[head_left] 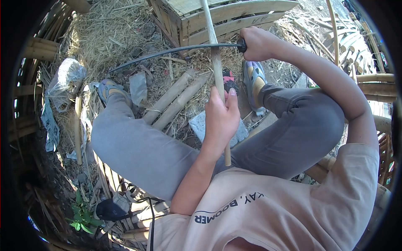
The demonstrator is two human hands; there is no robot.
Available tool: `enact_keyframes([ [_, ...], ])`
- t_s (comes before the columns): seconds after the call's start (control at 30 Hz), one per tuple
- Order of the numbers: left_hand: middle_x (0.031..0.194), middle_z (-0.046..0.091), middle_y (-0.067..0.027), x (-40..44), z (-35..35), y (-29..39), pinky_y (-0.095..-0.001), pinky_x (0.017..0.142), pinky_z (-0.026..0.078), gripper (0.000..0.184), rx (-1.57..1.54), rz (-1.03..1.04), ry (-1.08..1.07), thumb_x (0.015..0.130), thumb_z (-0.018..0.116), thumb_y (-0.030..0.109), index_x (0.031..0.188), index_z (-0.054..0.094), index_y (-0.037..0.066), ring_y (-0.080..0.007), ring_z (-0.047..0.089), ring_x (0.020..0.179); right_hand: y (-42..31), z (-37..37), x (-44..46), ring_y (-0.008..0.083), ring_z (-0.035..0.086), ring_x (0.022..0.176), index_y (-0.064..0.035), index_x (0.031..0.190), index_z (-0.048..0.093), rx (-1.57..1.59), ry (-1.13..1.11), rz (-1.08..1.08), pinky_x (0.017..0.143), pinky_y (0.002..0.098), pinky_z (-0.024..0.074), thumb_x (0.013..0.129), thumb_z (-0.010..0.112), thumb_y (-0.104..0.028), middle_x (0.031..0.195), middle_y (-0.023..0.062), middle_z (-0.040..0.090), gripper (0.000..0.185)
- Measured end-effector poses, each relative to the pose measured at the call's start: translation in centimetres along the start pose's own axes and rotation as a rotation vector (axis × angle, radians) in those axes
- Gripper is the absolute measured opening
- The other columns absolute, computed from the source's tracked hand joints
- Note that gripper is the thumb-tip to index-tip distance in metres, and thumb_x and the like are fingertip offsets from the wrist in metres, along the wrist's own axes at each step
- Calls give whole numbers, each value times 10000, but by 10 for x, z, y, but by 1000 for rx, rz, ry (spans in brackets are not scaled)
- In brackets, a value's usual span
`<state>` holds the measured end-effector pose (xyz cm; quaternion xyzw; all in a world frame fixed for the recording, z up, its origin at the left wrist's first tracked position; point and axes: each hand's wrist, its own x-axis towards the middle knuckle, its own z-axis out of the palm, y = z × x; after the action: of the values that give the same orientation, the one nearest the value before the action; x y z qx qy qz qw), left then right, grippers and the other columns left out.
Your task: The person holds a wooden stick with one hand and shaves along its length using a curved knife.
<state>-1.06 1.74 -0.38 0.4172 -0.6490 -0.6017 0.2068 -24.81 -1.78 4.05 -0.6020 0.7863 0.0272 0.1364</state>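
Left hand [222,116] closed on a stick [217,69], right hand [257,45] beyond it gripping a curved blade [167,51].
Near, the stick's butt hangs above the lap, the left fingers wrapped round its shaft; farther out the right fingers are curled tight about the blade's black handle [241,46], the blade crossing the stick leftward; at the left sits a clear plastic bag [67,81], contents unclear; far off, a slatted wooden crate [234,27], whose inside I cannot make out.

Beige lettered T-shirt [284,205], grey trousers [138,146]
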Motion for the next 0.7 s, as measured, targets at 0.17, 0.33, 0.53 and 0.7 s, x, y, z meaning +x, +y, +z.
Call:
enact_keyframes([
  [0.17,674,625,-153,-3,0,5,-376,558,500,290,-39,-28,-21,1022,581,244,950,517,-30,-221,660,590,3,-4,4,413,700,925,39,961,665,-98,-16,-15,810,474,576,710,688,-207,947,248,708,352],
  [0.33,659,614,-130,-3,-5,6,-358,535,484,291,-81,-54,-41,1026,579,248,941,524,-25,-194,639,562,2,-10,6,406,703,917,41,964,667,-129,-11,-26,804,471,579,697,693,-204,938,241,710,364],
  [0.53,642,605,-102,-1,-6,-3,-351,537,476,289,-113,-8,-31,1030,570,261,954,538,-16,-175,611,543,9,-5,12,406,704,906,44,934,673,-116,47,-50,800,473,578,677,700,-193,906,243,708,351],
  [0.7,709,627,-136,1,-7,-4,-379,586,493,280,-91,-23,-32,1026,570,258,964,555,-14,-213,630,594,11,-3,11,418,683,863,45,883,682,-87,136,-80,798,476,554,663,642,-105,842,247,686,269],
])
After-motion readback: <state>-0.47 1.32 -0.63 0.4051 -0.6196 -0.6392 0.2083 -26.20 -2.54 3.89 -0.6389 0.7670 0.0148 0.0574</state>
